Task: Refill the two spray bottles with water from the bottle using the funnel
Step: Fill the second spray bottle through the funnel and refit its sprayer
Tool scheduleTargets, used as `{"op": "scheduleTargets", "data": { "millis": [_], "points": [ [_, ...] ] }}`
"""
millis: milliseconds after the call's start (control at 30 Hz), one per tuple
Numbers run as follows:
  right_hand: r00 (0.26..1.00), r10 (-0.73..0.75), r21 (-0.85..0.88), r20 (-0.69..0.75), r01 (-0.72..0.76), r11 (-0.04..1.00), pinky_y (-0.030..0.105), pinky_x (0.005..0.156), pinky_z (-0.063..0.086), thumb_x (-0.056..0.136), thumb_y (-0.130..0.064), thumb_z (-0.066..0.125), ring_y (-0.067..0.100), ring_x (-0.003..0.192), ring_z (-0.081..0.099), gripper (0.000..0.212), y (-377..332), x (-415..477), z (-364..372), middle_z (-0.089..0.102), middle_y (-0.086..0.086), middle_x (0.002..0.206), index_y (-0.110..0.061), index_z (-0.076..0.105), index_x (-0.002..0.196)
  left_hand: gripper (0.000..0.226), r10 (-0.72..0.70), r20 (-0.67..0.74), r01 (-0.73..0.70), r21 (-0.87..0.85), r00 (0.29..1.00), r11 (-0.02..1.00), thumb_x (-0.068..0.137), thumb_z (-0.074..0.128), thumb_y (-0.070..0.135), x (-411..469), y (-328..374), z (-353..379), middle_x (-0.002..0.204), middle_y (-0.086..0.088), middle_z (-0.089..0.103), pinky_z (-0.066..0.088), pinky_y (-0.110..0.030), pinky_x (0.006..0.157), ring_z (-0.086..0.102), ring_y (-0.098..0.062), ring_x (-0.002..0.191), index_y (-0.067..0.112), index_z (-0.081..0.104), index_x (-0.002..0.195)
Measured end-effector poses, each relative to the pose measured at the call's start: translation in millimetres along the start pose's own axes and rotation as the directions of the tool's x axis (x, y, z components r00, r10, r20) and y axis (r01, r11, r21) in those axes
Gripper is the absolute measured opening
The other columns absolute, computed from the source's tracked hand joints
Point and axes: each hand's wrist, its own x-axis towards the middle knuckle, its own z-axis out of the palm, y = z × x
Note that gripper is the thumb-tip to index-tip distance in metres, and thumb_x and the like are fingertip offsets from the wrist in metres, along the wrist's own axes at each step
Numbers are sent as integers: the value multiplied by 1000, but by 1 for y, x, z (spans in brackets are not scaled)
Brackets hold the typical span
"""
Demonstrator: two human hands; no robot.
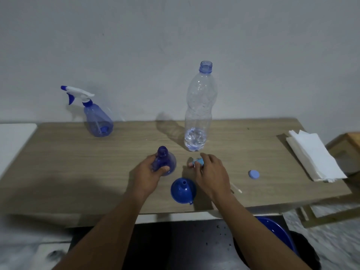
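Spray bottle gripped by left hand, right hand pinching a sprayer head, funnel between them, water bottle behind

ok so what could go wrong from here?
1. The water bottle stands uncapped and nearly empty just behind the right hand, which holds the spray head; a knock could tip it.
2. The funnel lies loose near the table's front edge, between the forearms; it could be swept off.
3. Little water remains, perhaps too little for the open spray bottle that the left hand grips.
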Motion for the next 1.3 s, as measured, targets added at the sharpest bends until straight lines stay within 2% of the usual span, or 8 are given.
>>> {"op": "scheduleTargets", "data": {
  "millis": [133,267,367,533,700,867,1000,1300],
  "points": [
    [943,-186,135,275,154,979,36,95,47,79,-25,55,21,122,51,63,-4,-13,-4,56,2,135,-19,48,141,44,-10,-11,10,-4,1000,1000,76,81,24,-1,4,0,89,18,71,47,-18,77,64,7,81,35,65,116],
    [831,-202,152,519,142,978,27,90,41,76,-32,67,20,122,51,77,-9,-17,4,50,-1,139,-26,37,147,44,-22,-7,22,-16,1000,1000,78,80,18,-5,7,-1,89,20,66,41,-7,70,59,11,80,25,64,119],
    [800,-174,80,574,157,984,27,91,43,77,-32,77,19,125,50,80,-10,-15,11,48,-5,143,-31,38,147,47,-14,-13,14,17,1000,1000,78,80,25,-5,5,0,91,21,67,44,-17,77,59,10,85,29,63,122],
    [835,-170,56,524,165,985,28,82,44,73,-37,83,16,108,56,71,-14,-9,9,59,-4,124,-31,49,134,47,-34,-25,35,70,999,997,78,78,34,-6,7,-1,90,23,65,49,-24,83,61,2,89,36,61,121],
    [928,-146,331,344,26,943,29,91,52,68,-41,86,11,105,60,76,-14,-4,-11,58,-9,117,-39,52,135,44,-16,-47,18,45,999,999,80,78,19,-9,9,0,93,14,66,46,-4,71,58,9,80,21,63,122],
    [984,-65,645,169,-60,762,24,73,55,73,-42,87,6,95,67,54,-36,13,-33,67,-10,110,-37,59,119,40,-14,-56,21,123,998,992,76,77,36,-11,12,-2,94,18,69,44,-18,70,64,-3,85,41,63,113],
    [989,-83,788,119,-44,614,21,64,51,77,-25,86,13,100,68,66,-61,30,-41,66,-2,115,-40,51,131,42,-25,-70,30,77,997,997,77,80,19,-11,18,-2,89,14,66,39,-2,62,57,5,71,25,65,116],
    [991,-129,818,44,39,574,41,94,57,69,-16,91,14,110,67,62,-85,59,-16,68,-3,119,-25,58,120,48,-4,-44,7,54,999,999,81,78,19,-12,22,-5,86,18,58,36,3,61,52,14,66,20,61,125]
  ]
}}
